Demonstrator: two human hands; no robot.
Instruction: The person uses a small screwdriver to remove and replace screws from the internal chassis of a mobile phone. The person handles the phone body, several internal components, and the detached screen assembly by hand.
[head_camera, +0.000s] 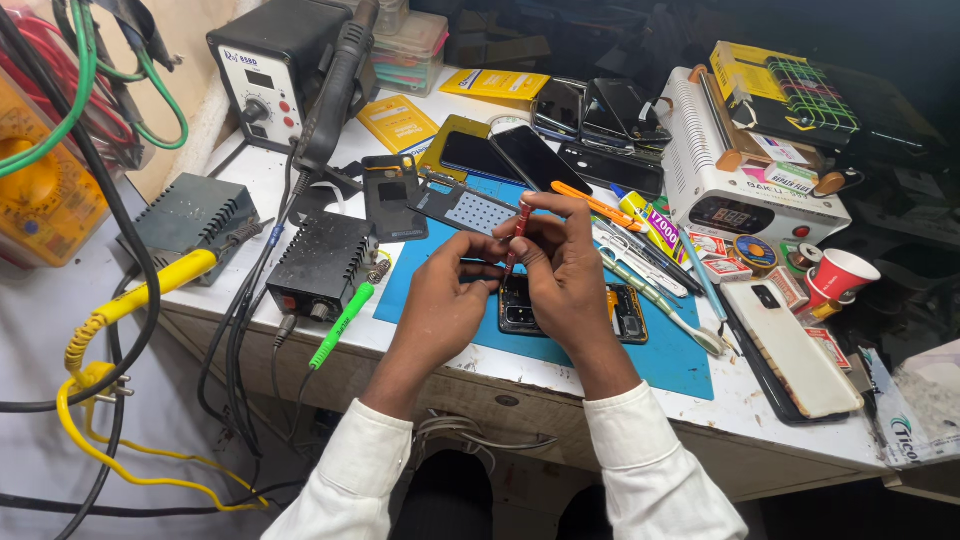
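An opened black phone (628, 312) lies back-up on a blue work mat (680, 360), mostly covered by my hands. My right hand (565, 275) grips a thin red screwdriver (518, 228) held nearly upright, its tip down at the phone. My left hand (445, 300) rests on the phone's left end, fingers curled toward the screwdriver's lower shaft. White sleeves cover both my forearms.
A hot-air station (270, 70) and black soldering units (320, 265) stand at left amid cables. Several phones (540, 155) lie at the back. A white machine (740, 170), red cup (838, 277), white phone back (790, 345) and loose tools (650, 270) crowd the right.
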